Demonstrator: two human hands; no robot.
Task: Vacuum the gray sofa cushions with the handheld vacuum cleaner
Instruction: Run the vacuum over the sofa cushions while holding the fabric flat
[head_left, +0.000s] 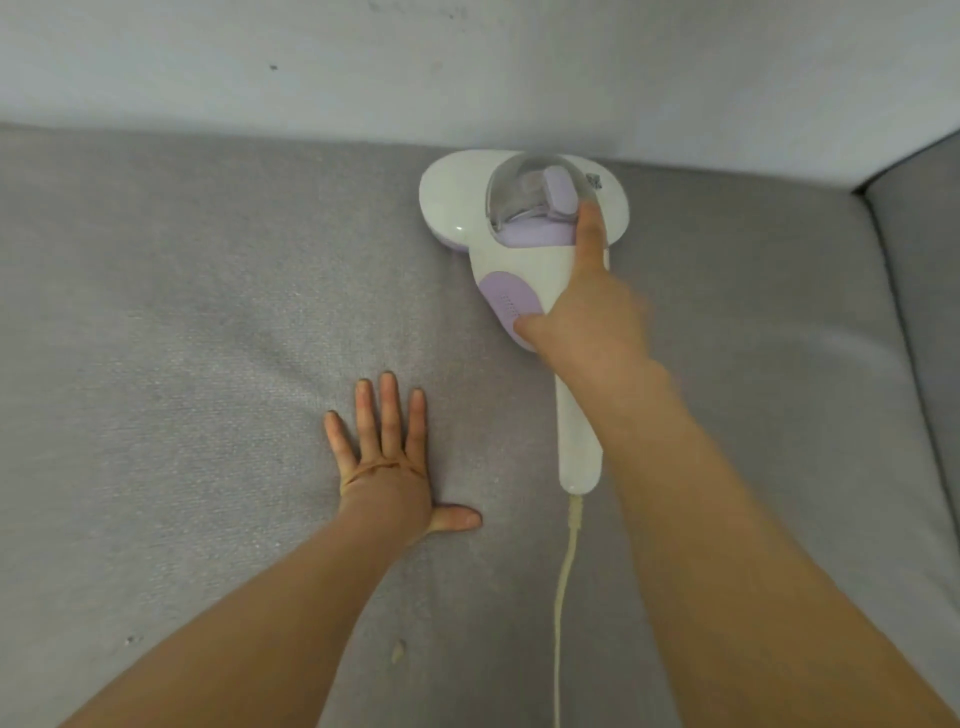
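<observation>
Forearms enter from the lower edge, one on each side, reaching over the gray sofa cushion (182, 322). Between them a pale cord (563, 597) runs up from the bottom edge to the rear end of the vacuum cleaner (519, 249). A small tan crumb (398, 649) lies on the fabric near the left forearm, and a dark speck sits farther left.

Left hand (389, 467): palm down, flat on the cushion, fingers straight and slightly spread, thumb out to the side; a thin band crosses its back. It holds nothing.

Right hand (587, 322): blurred, its grip wrapped over the white handle of the vacuum cleaner, index finger stretched forward along the body toward the clear dust cup, thumb against the lilac side panel.

Vacuum cleaner: white and lilac, lying on the cushion right of center, its wide rounded head at the far edge of the seat, up against the backrest (467, 78). At far right, an armrest (919, 249) borders the cushion.
</observation>
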